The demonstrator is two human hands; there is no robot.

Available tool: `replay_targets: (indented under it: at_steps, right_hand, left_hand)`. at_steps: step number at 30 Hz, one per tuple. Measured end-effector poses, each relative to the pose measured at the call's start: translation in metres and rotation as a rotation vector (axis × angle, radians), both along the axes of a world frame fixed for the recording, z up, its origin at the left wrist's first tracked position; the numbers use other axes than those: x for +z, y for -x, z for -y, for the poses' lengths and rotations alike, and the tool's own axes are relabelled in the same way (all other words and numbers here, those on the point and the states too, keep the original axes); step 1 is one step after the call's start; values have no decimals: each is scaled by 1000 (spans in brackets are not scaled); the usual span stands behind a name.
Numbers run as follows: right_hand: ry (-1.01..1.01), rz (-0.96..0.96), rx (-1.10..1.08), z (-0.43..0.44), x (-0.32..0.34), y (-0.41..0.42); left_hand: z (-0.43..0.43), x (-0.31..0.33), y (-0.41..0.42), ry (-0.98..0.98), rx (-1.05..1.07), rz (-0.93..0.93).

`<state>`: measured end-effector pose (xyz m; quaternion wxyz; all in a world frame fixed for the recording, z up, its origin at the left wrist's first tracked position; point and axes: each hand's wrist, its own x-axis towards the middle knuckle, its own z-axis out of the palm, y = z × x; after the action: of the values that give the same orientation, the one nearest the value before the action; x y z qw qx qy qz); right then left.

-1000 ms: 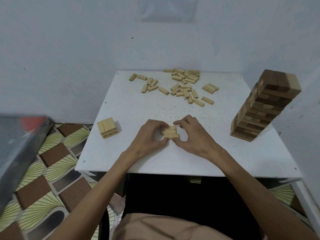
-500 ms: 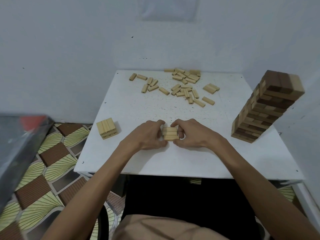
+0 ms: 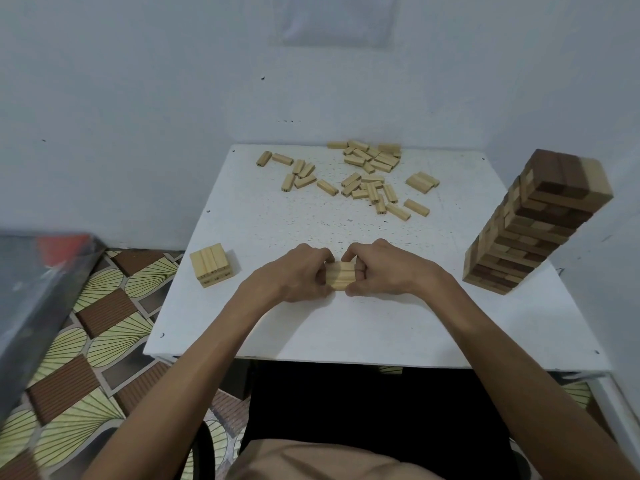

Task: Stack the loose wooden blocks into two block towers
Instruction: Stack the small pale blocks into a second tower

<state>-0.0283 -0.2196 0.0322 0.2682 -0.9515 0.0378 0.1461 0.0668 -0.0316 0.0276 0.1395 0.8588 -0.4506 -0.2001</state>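
A small bundle of light wooden blocks [image 3: 340, 275] sits side by side at the middle of the white table [image 3: 381, 327]. My left hand [image 3: 294, 275] grips its left end and my right hand [image 3: 384, 270] grips its right end, fingers curled round it. A short stack of light blocks [image 3: 211, 265] stands near the table's left edge. At the right stands a tall tower of mixed dark and light blocks [image 3: 533, 223]. Several loose blocks [image 3: 367, 178] lie scattered at the far side.
White walls close in behind and to the right of the table. A patterned floor [image 3: 97, 327] shows at the left, with a blurred dark box [image 3: 38, 292] at the left edge. The tall tower leans outward in this wide view.
Both hands have closed in tighter on the ends of the bundle, squaring the blocks together. The bundle stays at the same spot on the table.
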Motion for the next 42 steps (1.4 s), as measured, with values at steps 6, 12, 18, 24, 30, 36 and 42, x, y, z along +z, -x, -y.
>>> replay_targets:
  at_steps: [6, 12, 18, 24, 30, 36, 42]
  right_hand:
    - [31, -32, 25, -1, 1, -4]
    - [51, 35, 34, -1, 0, 0]
    - [23, 130, 25, -1, -4, 7]
    - [-24, 236, 79, 5, -13, 18]
    - [-29, 354, 133, -3, -13, 14]
    - [-105, 440, 216, -22, 1, -11]
    - [-122, 467, 314, -52, 14, -46]
  left_hand:
    - [-3, -2, -3, 24, -20, 24]
    - [-19, -18, -1, 269, 19, 57]
    - [-21, -28, 2, 404, 18, 51]
    - [-16, -26, 3, 402, 27, 41]
    - [-28, -19, 0, 400, 51, 24]
    - [-65, 8, -10, 445, 117, 79]
    - [-106, 19, -21, 475, 203, 122]
